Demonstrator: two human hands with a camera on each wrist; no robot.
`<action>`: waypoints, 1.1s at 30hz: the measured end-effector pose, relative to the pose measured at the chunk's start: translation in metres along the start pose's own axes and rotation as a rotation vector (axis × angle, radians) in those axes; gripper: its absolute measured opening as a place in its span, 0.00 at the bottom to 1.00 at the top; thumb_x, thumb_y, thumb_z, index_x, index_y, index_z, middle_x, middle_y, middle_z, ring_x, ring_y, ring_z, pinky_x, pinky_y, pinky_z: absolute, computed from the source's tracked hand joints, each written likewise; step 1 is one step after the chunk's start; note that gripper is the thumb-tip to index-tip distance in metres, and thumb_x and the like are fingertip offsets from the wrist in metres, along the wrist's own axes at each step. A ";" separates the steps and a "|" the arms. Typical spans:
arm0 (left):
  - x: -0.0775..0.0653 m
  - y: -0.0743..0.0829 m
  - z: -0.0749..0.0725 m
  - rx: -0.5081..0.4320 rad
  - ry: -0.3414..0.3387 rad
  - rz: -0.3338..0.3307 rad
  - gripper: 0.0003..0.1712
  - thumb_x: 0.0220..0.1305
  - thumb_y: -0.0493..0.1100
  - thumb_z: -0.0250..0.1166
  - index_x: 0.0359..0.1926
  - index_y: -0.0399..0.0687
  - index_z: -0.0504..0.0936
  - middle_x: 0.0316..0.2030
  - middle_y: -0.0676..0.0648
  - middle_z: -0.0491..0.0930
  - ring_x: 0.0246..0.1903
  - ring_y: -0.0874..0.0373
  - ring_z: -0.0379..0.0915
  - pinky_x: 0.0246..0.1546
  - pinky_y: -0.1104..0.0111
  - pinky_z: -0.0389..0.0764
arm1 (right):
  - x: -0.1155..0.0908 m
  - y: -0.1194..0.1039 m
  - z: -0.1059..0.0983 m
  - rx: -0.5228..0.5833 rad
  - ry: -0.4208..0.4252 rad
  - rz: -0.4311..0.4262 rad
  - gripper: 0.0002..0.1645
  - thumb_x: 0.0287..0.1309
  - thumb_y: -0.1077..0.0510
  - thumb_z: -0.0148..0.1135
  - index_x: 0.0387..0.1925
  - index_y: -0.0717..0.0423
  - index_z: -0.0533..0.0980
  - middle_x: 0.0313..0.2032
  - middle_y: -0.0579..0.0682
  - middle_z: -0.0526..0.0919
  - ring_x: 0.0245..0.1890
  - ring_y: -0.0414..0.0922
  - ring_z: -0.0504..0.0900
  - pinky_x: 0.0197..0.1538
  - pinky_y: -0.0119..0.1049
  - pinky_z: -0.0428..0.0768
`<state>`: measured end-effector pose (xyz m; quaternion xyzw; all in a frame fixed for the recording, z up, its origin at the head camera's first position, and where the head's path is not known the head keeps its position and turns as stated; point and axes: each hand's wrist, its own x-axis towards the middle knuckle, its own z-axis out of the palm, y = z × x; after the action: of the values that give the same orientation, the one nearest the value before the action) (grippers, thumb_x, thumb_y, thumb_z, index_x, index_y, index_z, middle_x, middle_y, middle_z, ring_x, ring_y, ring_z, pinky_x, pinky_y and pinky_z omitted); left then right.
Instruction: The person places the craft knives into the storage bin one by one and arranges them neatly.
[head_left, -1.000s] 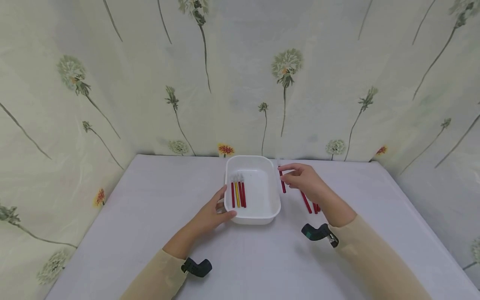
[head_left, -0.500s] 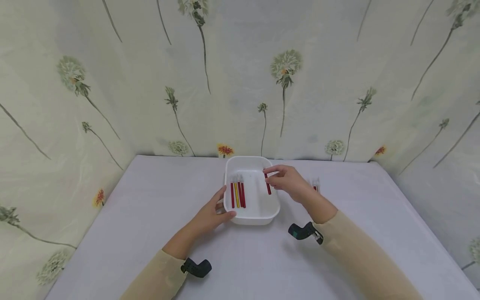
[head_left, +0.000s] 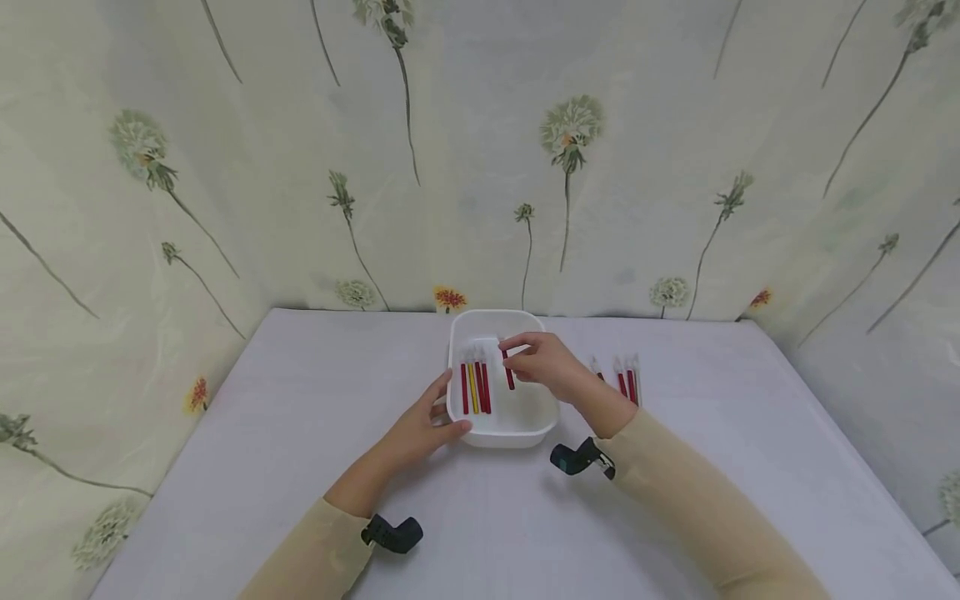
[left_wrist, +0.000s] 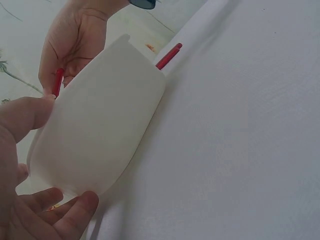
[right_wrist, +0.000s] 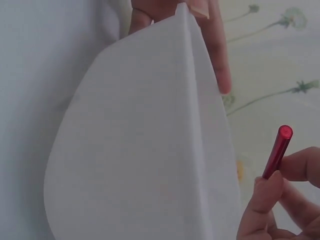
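Note:
In the head view a white plastic tub (head_left: 517, 429) stands on the table. My left hand (head_left: 418, 429) grips its left side, thumb over the rim and fingers against the outer wall, as the left wrist view also shows. Several slim pen-like sticks (head_left: 476, 387), red ones and a yellow one with clear tops, lie side by side in the tub's left half. Over the tub's middle, just right of that row, my right hand (head_left: 551, 365) pinches a red pen-like stick (head_left: 510, 381) between thumb and fingers. Its glossy rounded end (right_wrist: 285, 132) shows in the right wrist view.
Several more red sticks with clear tops (head_left: 626, 379) lie on the table (head_left: 705, 375) right of the tub, partly behind my right forearm. A flower-patterned cloth (head_left: 480, 208) hangs behind the table and along both sides.
My right hand has carried the red pen-like stick leftward, from beside the tub to over its middle. Sticks on the right have come out from behind the forearm. My left hand stays in place.

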<state>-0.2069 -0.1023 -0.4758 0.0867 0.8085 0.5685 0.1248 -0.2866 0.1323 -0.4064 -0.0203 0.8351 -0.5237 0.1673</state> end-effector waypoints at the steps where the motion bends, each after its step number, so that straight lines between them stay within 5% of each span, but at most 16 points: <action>1: 0.000 0.000 0.000 0.000 0.001 -0.003 0.55 0.61 0.53 0.73 0.80 0.60 0.48 0.76 0.44 0.55 0.70 0.44 0.63 0.62 0.49 0.73 | 0.001 0.000 0.003 0.005 -0.001 0.001 0.24 0.63 0.60 0.66 0.61 0.57 0.77 0.57 0.58 0.80 0.51 0.54 0.82 0.57 0.43 0.81; 13: 0.001 0.000 0.000 -0.012 0.002 0.007 0.54 0.62 0.52 0.72 0.80 0.59 0.48 0.77 0.44 0.54 0.69 0.43 0.64 0.63 0.49 0.73 | 0.021 0.013 0.025 0.032 0.019 0.075 0.20 0.62 0.62 0.66 0.56 0.56 0.78 0.52 0.58 0.79 0.38 0.47 0.79 0.45 0.33 0.85; 20: 0.001 0.000 0.000 -0.017 0.002 0.018 0.54 0.62 0.50 0.72 0.80 0.59 0.49 0.76 0.42 0.55 0.69 0.42 0.64 0.63 0.50 0.72 | 0.029 0.018 0.031 -0.057 0.034 0.081 0.18 0.63 0.63 0.65 0.55 0.57 0.79 0.45 0.57 0.80 0.31 0.44 0.77 0.33 0.29 0.79; 33: 0.001 -0.001 0.000 0.011 0.017 0.006 0.55 0.61 0.52 0.73 0.80 0.60 0.49 0.76 0.43 0.56 0.69 0.43 0.65 0.63 0.50 0.73 | 0.035 0.022 0.036 -0.167 0.028 0.082 0.18 0.63 0.61 0.64 0.55 0.57 0.79 0.49 0.56 0.79 0.32 0.44 0.76 0.34 0.31 0.77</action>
<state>-0.2080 -0.1024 -0.4767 0.0850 0.8125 0.5651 0.1155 -0.3055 0.1042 -0.4491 0.0071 0.8782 -0.4452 0.1746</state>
